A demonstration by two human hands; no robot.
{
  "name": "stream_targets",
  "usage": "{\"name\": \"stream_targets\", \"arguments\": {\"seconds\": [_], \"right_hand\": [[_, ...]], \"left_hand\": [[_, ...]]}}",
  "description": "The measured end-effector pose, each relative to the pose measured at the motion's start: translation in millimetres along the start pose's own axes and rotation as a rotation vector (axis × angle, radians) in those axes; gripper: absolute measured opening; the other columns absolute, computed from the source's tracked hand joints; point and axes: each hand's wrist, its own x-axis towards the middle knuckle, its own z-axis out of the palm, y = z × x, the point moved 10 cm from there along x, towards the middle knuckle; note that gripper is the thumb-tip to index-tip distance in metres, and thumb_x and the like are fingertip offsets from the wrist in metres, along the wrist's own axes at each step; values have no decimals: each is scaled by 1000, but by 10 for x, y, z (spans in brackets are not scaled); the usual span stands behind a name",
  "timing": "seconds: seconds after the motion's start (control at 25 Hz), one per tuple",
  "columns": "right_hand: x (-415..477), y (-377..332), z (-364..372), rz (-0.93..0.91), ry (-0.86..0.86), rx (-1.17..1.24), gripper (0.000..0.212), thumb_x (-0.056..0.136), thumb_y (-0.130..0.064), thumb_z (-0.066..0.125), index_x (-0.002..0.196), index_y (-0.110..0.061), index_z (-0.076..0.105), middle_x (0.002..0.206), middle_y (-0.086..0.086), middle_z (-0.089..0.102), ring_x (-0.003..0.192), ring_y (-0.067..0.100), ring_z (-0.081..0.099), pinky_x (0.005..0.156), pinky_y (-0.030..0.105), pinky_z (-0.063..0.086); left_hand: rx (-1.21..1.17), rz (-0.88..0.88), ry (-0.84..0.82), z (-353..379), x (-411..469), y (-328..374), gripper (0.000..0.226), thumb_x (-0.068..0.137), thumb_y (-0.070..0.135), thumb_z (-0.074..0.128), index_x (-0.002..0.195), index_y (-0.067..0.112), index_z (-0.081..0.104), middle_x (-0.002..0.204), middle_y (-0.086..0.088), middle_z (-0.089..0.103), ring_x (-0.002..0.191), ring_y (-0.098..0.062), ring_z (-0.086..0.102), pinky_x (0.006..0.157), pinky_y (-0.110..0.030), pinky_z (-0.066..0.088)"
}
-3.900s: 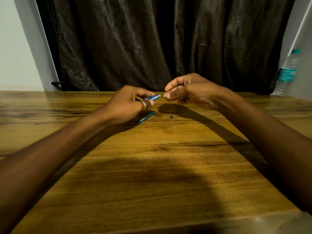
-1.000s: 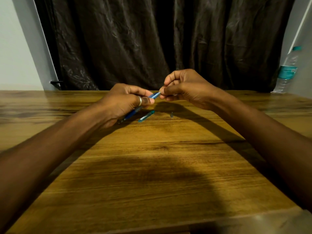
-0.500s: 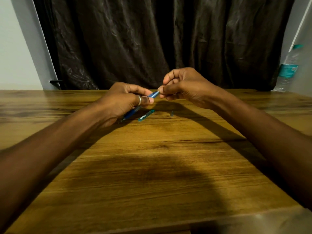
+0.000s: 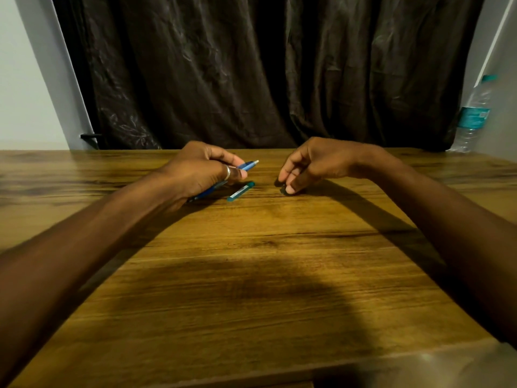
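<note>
My left hand [image 4: 201, 172] grips a blue pen [image 4: 246, 165] just above the wooden table [image 4: 251, 275]; the pen's pale front end points right and its rear sticks out below my palm. My right hand [image 4: 310, 163] has dropped to the table, and its thumb and fingertips pinch a small dark pen part [image 4: 284, 189] that lies there. A teal pen piece [image 4: 240, 191] lies loose on the wood between my two hands.
A clear water bottle with a teal label [image 4: 474, 116] stands at the far right of the table. A dark curtain [image 4: 251, 68] hangs behind the far edge. A pale surface [image 4: 447, 368] shows at the near right corner.
My right hand has left the pen's front end and moved down and right to the small dark part on the table. My left hand still holds the pen, slightly lower.
</note>
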Motion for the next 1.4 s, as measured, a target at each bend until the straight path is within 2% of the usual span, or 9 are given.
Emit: {"name": "stream_targets", "arguments": {"seconds": [0.12,0.2,0.28,0.36,0.48,0.64,1.04,1.24,1.4], "right_hand": [[40,-31,63,-29,-22,-46,26,82,-8,81,108,-13,77,86,-5,77,81,3,71,82,27,58],[44,-74,64,-52,13,-25,21,84,-7,79,105,-11,78,80,-6,76,73,1,69,73,24,56],[23,-136,-22,-89,106,122,19,85,-3,76,104,-5,76,83,1,75,69,3,68,66,20,55],[-21,-200,-126,-129,185,317,18,86,2,73,104,-2,73,88,10,73,72,10,69,62,18,54],[-64,-273,-189,-172,222,454,16,87,3,71,100,-6,74,94,16,73,83,19,69,65,20,55],[-63,-312,-178,-193,225,517,16,88,4,70,99,-8,74,91,11,74,81,14,72,65,21,54],[-66,-346,-138,-207,176,492,16,88,2,70,100,-8,74,89,7,76,81,11,71,66,21,54],[-67,-354,-119,-206,159,487,16,90,1,68,104,-4,73,90,9,74,80,10,71,66,20,54],[-44,-357,-82,-197,152,424,14,90,-2,70,104,-3,73,89,12,74,80,13,69,67,22,53]], "left_hand": [[16,-8,-20,26,-18,-6,24,80,14,80,103,19,76,97,3,73,88,-6,67,65,-14,52],[-21,-14,-35,52,-33,-1,25,81,11,78,105,16,76,99,-2,74,86,-9,69,68,-17,57],[-100,-24,-64,99,-44,-3,28,84,6,75,111,11,73,104,-10,74,78,-11,67,62,-15,56],[-165,-25,-95,145,-46,-10,32,87,3,70,119,9,70,110,-18,73,81,-15,67,65,-16,57],[-224,-14,-144,210,-35,-15,31,90,2,67,119,13,71,108,-19,73,87,-16,65,74,-21,58],[-270,-6,-213,267,-34,-1,29,92,1,64,112,20,74,105,-13,72,79,-9,65,74,-21,59],[-265,1,-245,274,-33,6,32,92,-1,63,114,19,72,109,-14,67,82,-10,64,69,-20,60],[-225,5,-250,275,-31,13,37,92,-1,62,124,16,69,129,-24,64,97,-20,64,69,-19,59],[-219,8,-250,287,-12,2,34,91,-1,65,116,20,72,116,-16,68,90,-16,67,71,-21,60]]}}
